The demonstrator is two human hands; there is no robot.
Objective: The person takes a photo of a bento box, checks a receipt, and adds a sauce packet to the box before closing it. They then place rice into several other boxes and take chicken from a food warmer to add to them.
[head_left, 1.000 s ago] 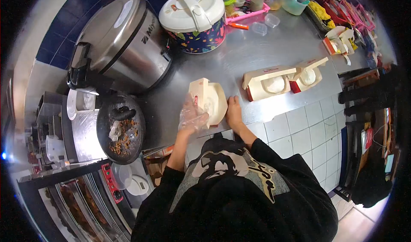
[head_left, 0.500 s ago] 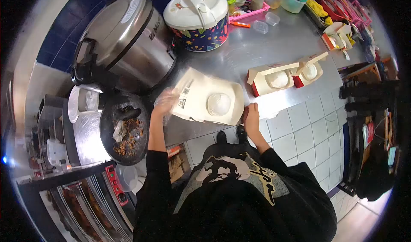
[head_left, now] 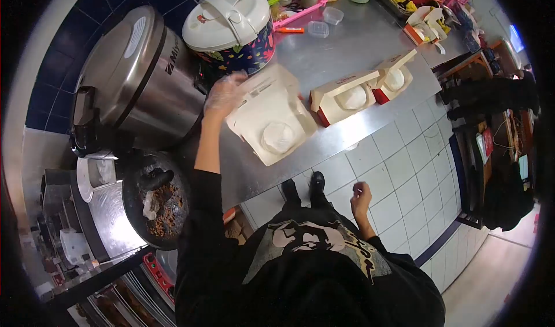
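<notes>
An unfolded cardboard takeaway box [head_left: 298, 119] lies on the steel counter, with a rounded white rice mound [head_left: 278, 137] in its base. My left hand [head_left: 225, 97], in a clear plastic glove, has its fingers closed at the upper left edge of the box's lid; motion blurs the fingertips. Away from the counter, my right hand [head_left: 361, 198] hangs over the floor, fingers curled and nothing visible in it. Two more boxes stand to the right with lids up: one box [head_left: 324, 106] holds a rice mound [head_left: 354, 98], and the farther box [head_left: 384, 93] another mound [head_left: 395, 80].
A large steel rice cooker [head_left: 144, 84] and a floral rice bucket [head_left: 237, 49] stand at the back left. A dark stone mortar [head_left: 139, 202] with a pestle and ground paste sits left. Lidded plastic cups [head_left: 318, 29], an orange marker [head_left: 290, 30] and a pink tray [head_left: 303, 12] are behind.
My right hand has let go of the box's right side and dropped back toward my body. My left hand has moved up along the lid; the box is turned. The camera view has shifted.
</notes>
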